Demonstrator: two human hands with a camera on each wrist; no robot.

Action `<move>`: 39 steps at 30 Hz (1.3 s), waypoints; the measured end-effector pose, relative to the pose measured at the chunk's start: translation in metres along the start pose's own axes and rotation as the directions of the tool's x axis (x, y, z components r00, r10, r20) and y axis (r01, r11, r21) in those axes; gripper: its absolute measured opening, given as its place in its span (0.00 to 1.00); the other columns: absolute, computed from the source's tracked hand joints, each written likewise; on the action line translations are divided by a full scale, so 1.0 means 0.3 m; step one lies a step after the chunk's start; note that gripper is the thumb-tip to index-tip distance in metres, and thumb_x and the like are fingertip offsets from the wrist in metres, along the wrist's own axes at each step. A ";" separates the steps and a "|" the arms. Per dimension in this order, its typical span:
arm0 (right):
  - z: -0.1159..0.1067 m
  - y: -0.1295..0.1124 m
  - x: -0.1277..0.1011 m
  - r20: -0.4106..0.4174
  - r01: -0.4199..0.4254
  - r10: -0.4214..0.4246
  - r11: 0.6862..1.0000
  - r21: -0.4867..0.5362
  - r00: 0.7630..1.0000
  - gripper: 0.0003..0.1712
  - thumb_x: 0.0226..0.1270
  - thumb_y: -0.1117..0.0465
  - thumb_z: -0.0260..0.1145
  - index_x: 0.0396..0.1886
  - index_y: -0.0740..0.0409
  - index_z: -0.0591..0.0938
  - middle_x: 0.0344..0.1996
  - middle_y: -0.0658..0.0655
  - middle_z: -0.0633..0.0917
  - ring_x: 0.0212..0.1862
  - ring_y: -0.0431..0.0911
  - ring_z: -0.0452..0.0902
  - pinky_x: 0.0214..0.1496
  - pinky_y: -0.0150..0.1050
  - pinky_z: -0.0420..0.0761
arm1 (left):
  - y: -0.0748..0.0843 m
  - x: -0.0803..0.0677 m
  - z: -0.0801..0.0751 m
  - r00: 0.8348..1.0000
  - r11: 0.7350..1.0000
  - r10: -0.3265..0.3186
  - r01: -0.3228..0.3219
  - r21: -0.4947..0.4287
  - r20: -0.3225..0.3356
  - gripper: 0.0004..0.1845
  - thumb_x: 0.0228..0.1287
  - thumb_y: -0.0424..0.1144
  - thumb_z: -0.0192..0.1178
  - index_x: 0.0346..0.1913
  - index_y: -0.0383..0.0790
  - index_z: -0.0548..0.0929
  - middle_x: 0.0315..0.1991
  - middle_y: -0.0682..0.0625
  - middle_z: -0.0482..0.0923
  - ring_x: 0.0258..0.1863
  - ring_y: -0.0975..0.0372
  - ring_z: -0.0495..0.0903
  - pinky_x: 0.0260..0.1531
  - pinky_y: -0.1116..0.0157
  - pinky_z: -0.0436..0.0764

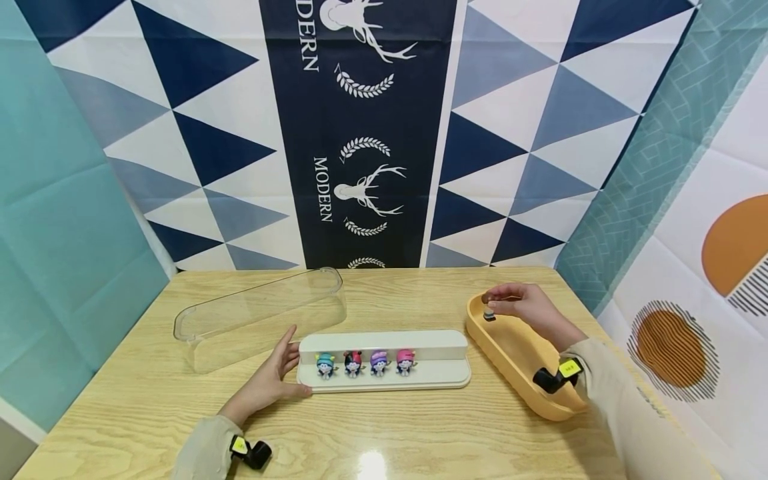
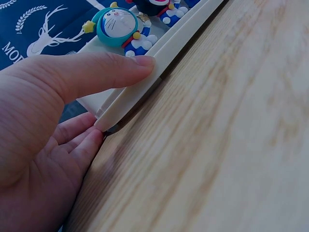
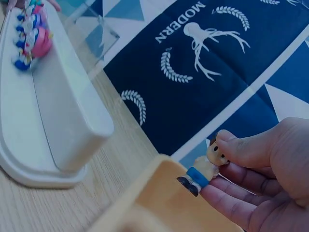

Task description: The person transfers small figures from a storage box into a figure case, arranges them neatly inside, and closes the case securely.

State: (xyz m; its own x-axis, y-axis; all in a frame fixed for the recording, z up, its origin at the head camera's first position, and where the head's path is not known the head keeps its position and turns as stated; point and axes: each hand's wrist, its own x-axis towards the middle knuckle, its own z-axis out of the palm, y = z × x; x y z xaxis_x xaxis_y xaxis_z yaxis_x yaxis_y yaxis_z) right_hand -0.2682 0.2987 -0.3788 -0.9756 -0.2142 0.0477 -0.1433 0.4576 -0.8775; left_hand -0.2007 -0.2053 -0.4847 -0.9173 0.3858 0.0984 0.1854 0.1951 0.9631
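Note:
In the head view, a white display stand (image 1: pixel 387 383) lies on the table, bearing a row of several small Doraemon-like figurines (image 1: pixel 353 364) in teal, red-black, purple and pink hats. My left hand (image 1: pixel 273 377) grips the stand's left end; in the left wrist view the thumb (image 2: pixel 130 70) lies over its front rim, and the fingers touch the end. Over the far end of a yellow-orange tray (image 1: pixel 510 377), my right hand (image 1: pixel 519 303) pinches a small figurine (image 3: pixel 200 174) by its head. This figurine has a brown-topped head, a blue lower body and dark feet.
A clear plastic cover (image 1: pixel 258 317) rests on the table behind and left of the stand. Patterned cloth (image 1: pixel 366 133) hangs along the table's back edge. The wooden tabletop (image 1: pixel 384 433) extends in front of the stand.

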 end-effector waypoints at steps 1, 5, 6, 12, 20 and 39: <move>0.004 -0.002 -0.001 -0.002 0.004 -0.004 1.000 0.014 1.000 0.24 0.68 0.65 0.68 0.58 0.78 0.76 0.49 0.64 0.85 0.41 0.35 0.82 0.48 0.37 0.84 | 0.000 0.000 0.000 1.000 1.000 -0.001 0.001 0.000 0.000 0.67 0.50 0.26 0.76 0.79 0.35 0.32 0.69 0.28 0.57 0.71 0.37 0.57 0.70 0.49 0.55; 0.021 -0.016 -0.007 -0.009 0.011 -0.010 0.998 0.061 1.000 0.24 0.68 0.66 0.68 0.58 0.79 0.75 0.48 0.62 0.85 0.41 0.35 0.82 0.48 0.37 0.84 | 0.001 0.001 0.000 1.000 1.000 -0.005 0.005 0.004 0.001 0.67 0.50 0.26 0.76 0.79 0.35 0.32 0.69 0.28 0.57 0.71 0.37 0.57 0.70 0.49 0.56; 0.026 -0.021 -0.010 -0.012 0.012 -0.011 0.997 0.070 1.000 0.24 0.68 0.66 0.68 0.58 0.79 0.76 0.47 0.61 0.85 0.41 0.35 0.82 0.48 0.37 0.84 | 0.002 0.001 0.000 1.000 1.000 -0.006 0.006 0.004 0.001 0.67 0.50 0.26 0.76 0.79 0.35 0.31 0.69 0.28 0.58 0.71 0.37 0.57 0.70 0.48 0.56; 0.055 -0.044 -0.023 -0.020 0.030 -0.028 0.992 0.121 0.999 0.24 0.68 0.66 0.68 0.57 0.78 0.76 0.46 0.56 0.86 0.42 0.35 0.82 0.47 0.32 0.83 | 0.003 0.000 0.002 1.000 1.000 -0.007 0.007 0.001 0.000 0.67 0.50 0.26 0.76 0.79 0.35 0.31 0.69 0.28 0.58 0.71 0.37 0.57 0.70 0.48 0.55; 0.100 -0.060 -0.038 -0.049 0.049 -0.041 0.980 0.195 0.998 0.22 0.68 0.66 0.68 0.56 0.77 0.77 0.42 0.47 0.87 0.43 0.37 0.83 0.50 0.37 0.84 | 0.003 -0.003 0.004 1.000 1.000 -0.005 0.005 0.004 0.004 0.67 0.50 0.27 0.76 0.79 0.35 0.31 0.69 0.28 0.57 0.71 0.37 0.57 0.70 0.47 0.55; 0.219 -0.107 -0.077 -0.070 0.118 -0.105 0.967 0.226 0.992 0.19 0.65 0.73 0.68 0.52 0.81 0.77 0.43 0.62 0.87 0.40 0.36 0.84 0.46 0.30 0.84 | 0.002 -0.003 0.003 1.000 1.000 -0.004 0.004 0.000 0.006 0.67 0.50 0.27 0.76 0.79 0.35 0.31 0.69 0.28 0.58 0.71 0.37 0.57 0.70 0.47 0.56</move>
State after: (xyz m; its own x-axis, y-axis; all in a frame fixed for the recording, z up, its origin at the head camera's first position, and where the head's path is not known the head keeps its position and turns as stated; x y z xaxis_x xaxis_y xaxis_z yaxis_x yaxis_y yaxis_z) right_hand -0.2301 0.2323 -0.3831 -0.9645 -0.1996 0.1728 -0.2162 0.2218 -0.9508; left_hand -0.1993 -0.2046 -0.4844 -0.9161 0.3901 0.0929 0.1814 0.1965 0.9636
